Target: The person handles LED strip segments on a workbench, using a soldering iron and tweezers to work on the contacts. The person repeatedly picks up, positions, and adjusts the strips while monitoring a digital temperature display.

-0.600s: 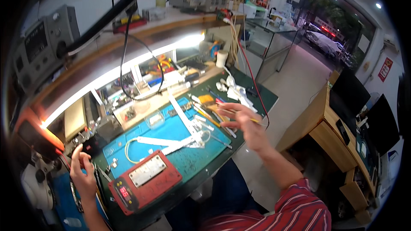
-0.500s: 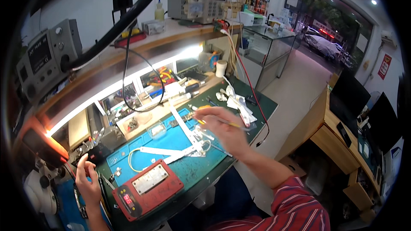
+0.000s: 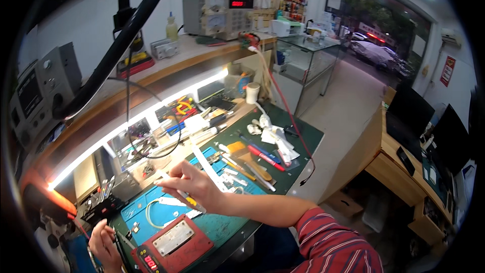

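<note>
My right hand (image 3: 194, 184) is closed around a slim pen-like tool (image 3: 191, 201) with a yellow section and a grey end; its tip is hard to make out. That hand hovers over the blue work mat (image 3: 174, 215), above white strips and a loop of pale cable (image 3: 149, 212). Nearer to me lies a red heating plate (image 3: 196, 245) with a metal top (image 3: 173, 237) and a lit red display. To its left, my left hand (image 3: 105, 246) is held with loosely bent fingers and nothing visible in it, beside dark slender tools (image 3: 119, 247).
A brush (image 3: 260, 173), a red marker (image 3: 265, 157) and several pens lie right of the mat. A black cable (image 3: 154, 154) loops in front of the lit shelf. The power supply (image 3: 217, 12) stands on the upper ledge. An orange-cased device (image 3: 48, 189) is at the left.
My right hand has swung left with the slim tool, from the brush and pens to over the blue mat. My left hand's fingers have curled more. The view has shifted slightly.
</note>
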A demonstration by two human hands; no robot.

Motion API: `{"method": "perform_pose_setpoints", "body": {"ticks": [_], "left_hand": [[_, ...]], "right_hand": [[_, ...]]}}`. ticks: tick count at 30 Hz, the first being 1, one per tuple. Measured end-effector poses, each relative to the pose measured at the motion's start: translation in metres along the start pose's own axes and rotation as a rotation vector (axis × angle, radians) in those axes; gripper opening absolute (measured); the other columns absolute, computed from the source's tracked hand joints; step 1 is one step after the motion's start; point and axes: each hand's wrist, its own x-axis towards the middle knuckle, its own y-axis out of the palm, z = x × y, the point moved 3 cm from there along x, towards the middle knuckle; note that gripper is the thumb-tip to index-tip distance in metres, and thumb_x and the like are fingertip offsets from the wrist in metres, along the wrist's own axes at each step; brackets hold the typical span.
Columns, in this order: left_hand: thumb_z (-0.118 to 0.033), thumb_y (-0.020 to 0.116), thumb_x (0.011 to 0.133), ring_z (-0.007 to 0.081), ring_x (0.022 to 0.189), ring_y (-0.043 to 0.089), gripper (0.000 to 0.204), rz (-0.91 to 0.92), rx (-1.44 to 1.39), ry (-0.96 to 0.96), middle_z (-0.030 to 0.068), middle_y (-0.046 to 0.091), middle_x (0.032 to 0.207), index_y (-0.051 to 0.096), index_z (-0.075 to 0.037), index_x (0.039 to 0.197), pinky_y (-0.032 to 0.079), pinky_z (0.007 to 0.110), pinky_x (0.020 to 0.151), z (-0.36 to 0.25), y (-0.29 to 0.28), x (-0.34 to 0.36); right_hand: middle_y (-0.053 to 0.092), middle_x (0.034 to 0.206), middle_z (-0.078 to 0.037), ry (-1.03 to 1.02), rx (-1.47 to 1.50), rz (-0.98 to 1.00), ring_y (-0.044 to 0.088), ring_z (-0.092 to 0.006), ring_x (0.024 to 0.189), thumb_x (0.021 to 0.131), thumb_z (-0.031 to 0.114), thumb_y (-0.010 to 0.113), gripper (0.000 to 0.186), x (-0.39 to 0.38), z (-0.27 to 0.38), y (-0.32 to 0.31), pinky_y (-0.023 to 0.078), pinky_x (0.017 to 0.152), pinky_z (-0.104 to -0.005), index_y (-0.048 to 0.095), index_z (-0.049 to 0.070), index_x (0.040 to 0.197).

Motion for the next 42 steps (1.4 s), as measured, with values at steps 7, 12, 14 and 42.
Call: {"method": "perform_pose_setpoints", "body": {"ticks": [7, 12, 14, 42], "left_hand": [[-0.015, 0.047, 0.104, 0.0331, 0.082, 0.068, 0.03, 0.178, 0.138, 0.108, 0.0181, 0.073, 0.101, 0.072, -0.001, 0.096, 0.054, 0.043, 0.077, -0.041, 0.001, 0.005], [-0.011, 0.046, 0.103, 0.0312, 0.077, 0.067, 0.029, 0.107, 0.122, 0.178, 0.0149, 0.073, 0.094, 0.072, -0.001, 0.095, 0.053, 0.04, 0.072, -0.038, 0.004, 0.004], [-0.009, 0.047, 0.102, 0.0293, 0.076, 0.067, 0.028, 0.081, 0.106, 0.188, 0.015, 0.073, 0.095, 0.072, 0.0, 0.094, 0.054, 0.039, 0.07, -0.04, 0.004, 0.005], [-0.021, 0.049, 0.108, 0.0289, 0.076, 0.069, 0.036, 0.127, 0.066, 0.304, 0.0168, 0.075, 0.103, 0.068, 0.002, 0.089, 0.056, 0.038, 0.066, -0.034, 0.003, 0.007]], "right_hand": [[0.06, 0.097, -0.007, 0.03, 0.074, -0.007, 0.062, -0.0179, 0.077, 0.091, 0.008, 0.076, 0.026, -0.009, -0.003, -0.007, 0.051, 0.063, -0.0309, 0.071, 0.006, 0.116], [0.058, 0.091, -0.008, 0.093, -0.012, 0.057, 0.063, -0.0225, 0.077, 0.095, 0.011, 0.071, 0.014, -0.009, 0.009, -0.006, 0.053, 0.066, -0.0352, 0.069, 0.008, 0.108], [0.059, 0.091, -0.007, 0.085, -0.007, 0.057, 0.063, -0.0226, 0.077, 0.095, 0.013, 0.07, 0.013, -0.009, 0.007, -0.004, 0.052, 0.066, -0.0355, 0.069, 0.008, 0.108], [0.059, 0.084, -0.008, 0.043, 0.061, 0.017, 0.063, -0.0262, 0.073, 0.096, 0.015, 0.069, 0.01, -0.014, 0.008, 0.004, 0.05, 0.06, -0.038, 0.067, 0.006, 0.101]]}}
